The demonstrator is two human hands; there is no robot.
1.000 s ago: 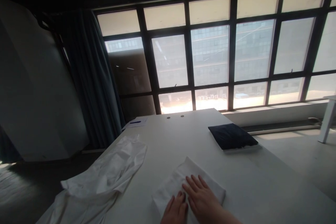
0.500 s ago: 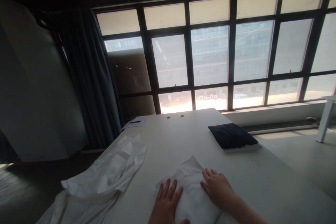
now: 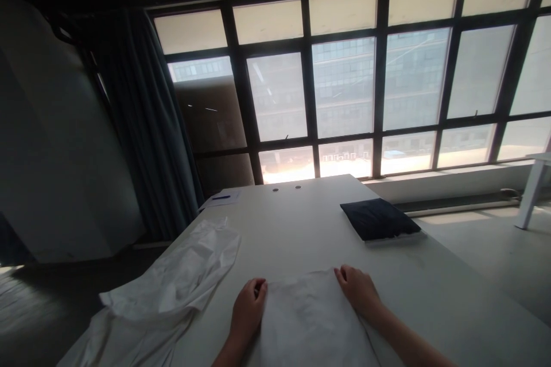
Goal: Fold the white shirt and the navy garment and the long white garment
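A white cloth [image 3: 312,321] lies flat on the white table [image 3: 297,229] directly in front of me, its near part running out of view. My left hand [image 3: 248,309] is curled at the cloth's far left corner, gripping its edge. My right hand [image 3: 358,292] pinches the far right corner with bent fingers. To the left of my left hand, a crumpled white fabric [image 3: 172,281] spreads over the table and hangs past its left edge. A folded dark navy cloth [image 3: 379,219] rests on a thin pale board [image 3: 394,239] toward the far right.
A sheet of paper with a blue pen [image 3: 221,198] lies at the table's far left corner, and the table's far end has small round holes [image 3: 286,188]. A large window lies beyond it, with a dark curtain [image 3: 146,126] to the left and a white table leg [image 3: 531,195] at the right.
The white cloth has gone from a small folded pad to a wider, flatter sheet. My hands have moved from pressing on top of it to its far corners, further apart.
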